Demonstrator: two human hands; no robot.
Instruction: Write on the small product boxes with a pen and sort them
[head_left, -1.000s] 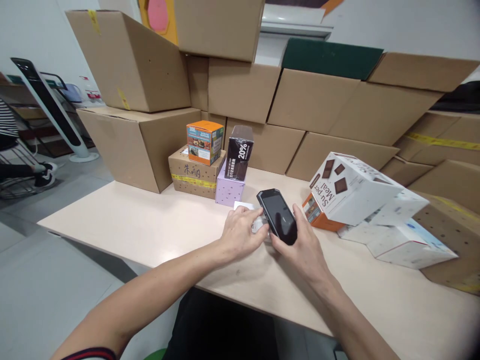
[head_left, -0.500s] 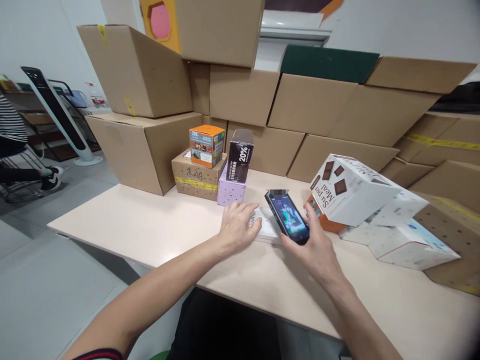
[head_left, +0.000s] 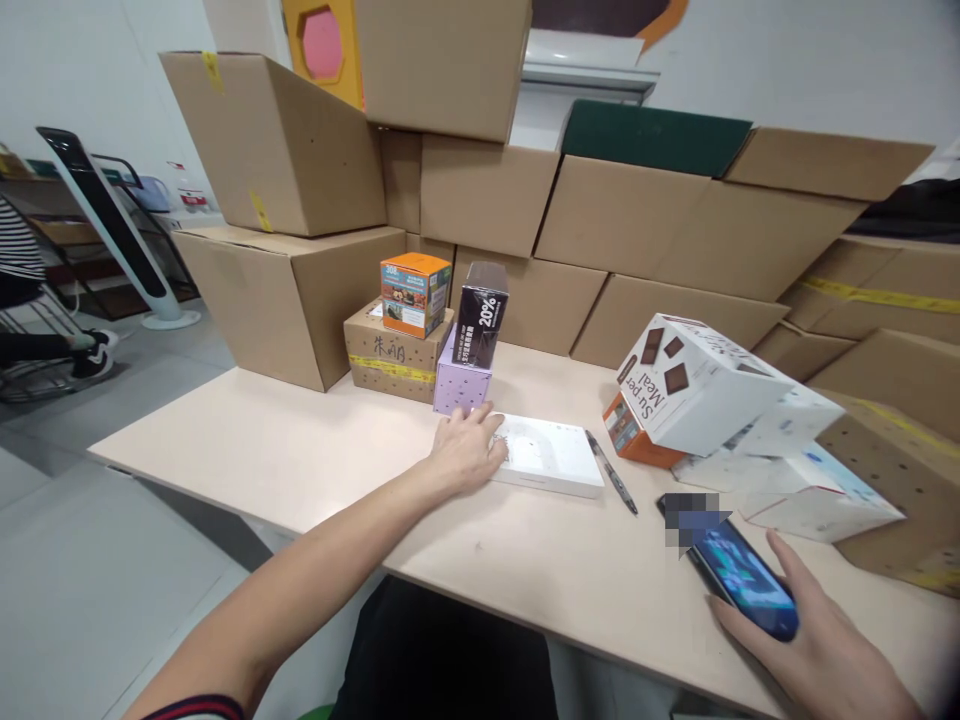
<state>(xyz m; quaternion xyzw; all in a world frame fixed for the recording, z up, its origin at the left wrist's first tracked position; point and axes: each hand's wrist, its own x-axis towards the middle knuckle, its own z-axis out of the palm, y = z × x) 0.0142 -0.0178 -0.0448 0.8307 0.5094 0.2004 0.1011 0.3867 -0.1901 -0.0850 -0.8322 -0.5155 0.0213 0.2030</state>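
My left hand (head_left: 466,450) rests at the left end of a flat white box (head_left: 551,455), its fingers apart and touching that end. The box lies flat on the table, its left end partly covered by the hand. At the front right, my right hand (head_left: 814,635) is closed around the lower end of a black smartphone (head_left: 742,575). Its lit screen faces up, and a pixelated patch covers the top. A dark patterned pen (head_left: 611,472) lies just right of the white box. Behind my left hand stands a lilac dotted box (head_left: 462,385).
A black box (head_left: 482,315) tops the lilac one. Beside them an orange box (head_left: 415,293) sits on a small carton (head_left: 397,360). White packages (head_left: 701,385) lean at the right over another orange box (head_left: 637,435). Large cartons (head_left: 622,215) wall the table's back. A person's leg (head_left: 52,345) shows far left.
My right hand has carried the smartphone right and toward me, uncovering the white box and the pen. My left hand has come down slightly left onto the box's end.
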